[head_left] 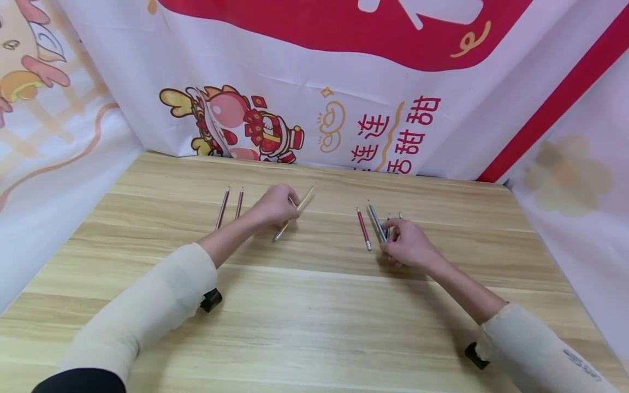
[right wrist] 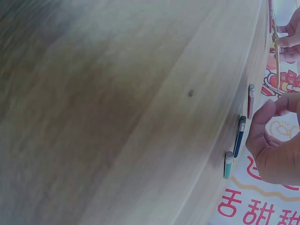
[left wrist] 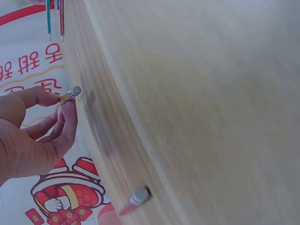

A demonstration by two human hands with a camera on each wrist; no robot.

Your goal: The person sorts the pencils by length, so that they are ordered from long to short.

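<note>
The left hand [head_left: 277, 206] pinches the yellow pencil [head_left: 306, 198] between thumb and fingers, beyond the middle of the table [head_left: 314, 311], toward its far edge. The pencil's long axis runs diagonally: the eraser end points toward the near left corner, the other end toward the far edge and slightly right. In the left wrist view the eraser end projects past the fingertips and appears raised off the table.

The right hand [head_left: 410, 244] is to the right, nearer the right edge. Its fingers are bent at the near end of the grey pencil [head_left: 377, 222]; whether they grip it cannot be determined.

Governing relation: the yellow pencil is within the left hand and well apart from the right hand, on its left side. The grey pencil is adjacent to the right hand, its far end angled toward the far edge and slightly left. The two axes diverge toward the near edge.

The red pencil [head_left: 363, 228] lies just left of the grey pencil. Further pencils are partly hidden behind the right hand. Two brown pencils lie beside the left forearm, toward the left edge.
</note>
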